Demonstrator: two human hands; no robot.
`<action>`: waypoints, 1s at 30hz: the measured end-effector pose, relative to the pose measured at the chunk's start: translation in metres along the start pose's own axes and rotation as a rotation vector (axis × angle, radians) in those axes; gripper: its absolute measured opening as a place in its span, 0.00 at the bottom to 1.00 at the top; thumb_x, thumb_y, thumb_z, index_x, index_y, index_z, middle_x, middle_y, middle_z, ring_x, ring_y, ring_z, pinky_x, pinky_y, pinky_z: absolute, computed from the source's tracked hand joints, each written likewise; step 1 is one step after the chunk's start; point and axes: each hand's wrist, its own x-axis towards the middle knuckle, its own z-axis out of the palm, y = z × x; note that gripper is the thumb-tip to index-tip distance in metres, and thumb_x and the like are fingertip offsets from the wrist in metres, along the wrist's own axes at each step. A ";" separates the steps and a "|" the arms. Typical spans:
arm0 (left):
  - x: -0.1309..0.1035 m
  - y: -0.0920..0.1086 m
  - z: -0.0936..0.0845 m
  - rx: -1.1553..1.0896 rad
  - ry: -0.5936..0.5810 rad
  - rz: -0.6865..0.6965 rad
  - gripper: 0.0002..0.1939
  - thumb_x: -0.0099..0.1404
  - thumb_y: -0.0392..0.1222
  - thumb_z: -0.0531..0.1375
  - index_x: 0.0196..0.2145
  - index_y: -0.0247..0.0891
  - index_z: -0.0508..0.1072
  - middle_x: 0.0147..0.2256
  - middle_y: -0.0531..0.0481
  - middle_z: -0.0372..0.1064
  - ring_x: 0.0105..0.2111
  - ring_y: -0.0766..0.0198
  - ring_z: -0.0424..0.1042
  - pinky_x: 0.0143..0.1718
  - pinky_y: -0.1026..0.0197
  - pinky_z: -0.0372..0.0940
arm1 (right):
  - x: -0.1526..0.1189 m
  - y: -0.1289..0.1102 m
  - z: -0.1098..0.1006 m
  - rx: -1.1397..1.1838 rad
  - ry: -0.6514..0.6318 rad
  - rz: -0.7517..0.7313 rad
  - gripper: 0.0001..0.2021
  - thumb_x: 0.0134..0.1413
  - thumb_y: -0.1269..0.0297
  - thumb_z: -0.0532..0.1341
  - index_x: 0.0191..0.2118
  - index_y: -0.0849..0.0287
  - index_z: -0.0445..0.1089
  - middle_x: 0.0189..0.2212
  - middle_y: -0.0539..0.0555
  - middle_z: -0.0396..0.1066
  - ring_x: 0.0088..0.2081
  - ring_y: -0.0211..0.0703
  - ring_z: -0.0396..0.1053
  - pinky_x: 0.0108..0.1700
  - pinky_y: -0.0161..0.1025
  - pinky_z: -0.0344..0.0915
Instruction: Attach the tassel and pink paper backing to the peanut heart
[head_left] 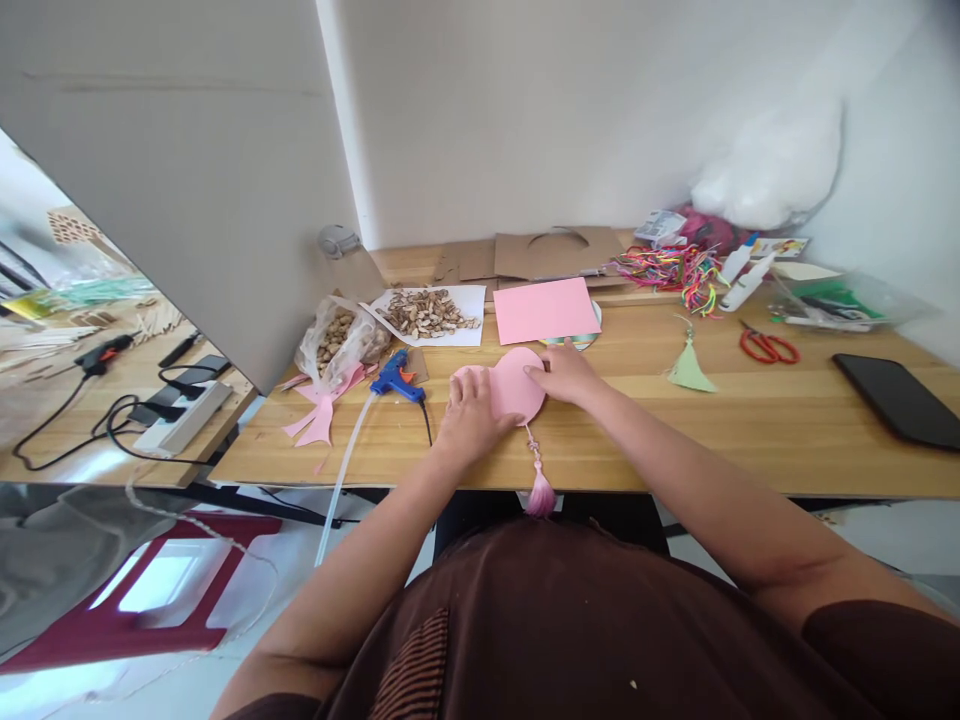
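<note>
A pink paper piece with two rounded lobes [519,383] lies near the table's front edge. My left hand [472,418] rests flat over its left part, fingers stretched out and apart, hiding some of its outline. At the right rim, my right hand [564,372] grips the piece, thumb on top and the other fingers partly hidden. From its lower edge a pink tassel [541,492] on a knotted cord hangs over the table's front edge. Just behind is a pink paper sheet [547,311], partly covering a round disc [591,337].
Left are a blue glue gun [397,378], pink scraps [322,412], a bag of peanuts [337,335] and shells [427,312]. Right lie a green tassel [690,367], red-handled scissors [769,346], glue bottles [746,283], coloured cords [667,268] and a black phone [898,396]. Cardboard [551,252] lies behind.
</note>
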 end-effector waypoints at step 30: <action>-0.067 0.063 -0.076 -1.802 0.236 0.225 0.17 0.67 0.52 0.67 0.49 0.43 0.78 0.47 0.47 0.79 0.50 0.58 0.77 0.53 0.57 0.71 | -0.175 -0.078 -0.059 0.441 0.530 -0.732 0.22 0.60 0.70 0.65 0.59 0.54 0.68 0.48 0.57 0.77 0.48 0.47 0.76 0.50 0.44 0.74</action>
